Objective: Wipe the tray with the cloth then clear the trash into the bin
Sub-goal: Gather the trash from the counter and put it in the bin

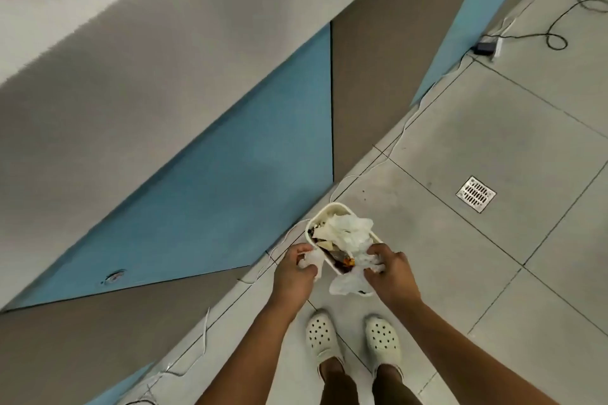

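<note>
Gripping crumpled white plastic, both hands, oval cream bin

Both hands' fingers curled, gripping.

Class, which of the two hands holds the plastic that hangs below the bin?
The right hand: its plastic hangs below the bin; the left hand grips only a small wad.

No text, label, brand, number or sign can be read anywhere in the head view. The crumpled wrappers in the bin show colours but no legible print, and the shoes carry no mark that can be made out.
</note>
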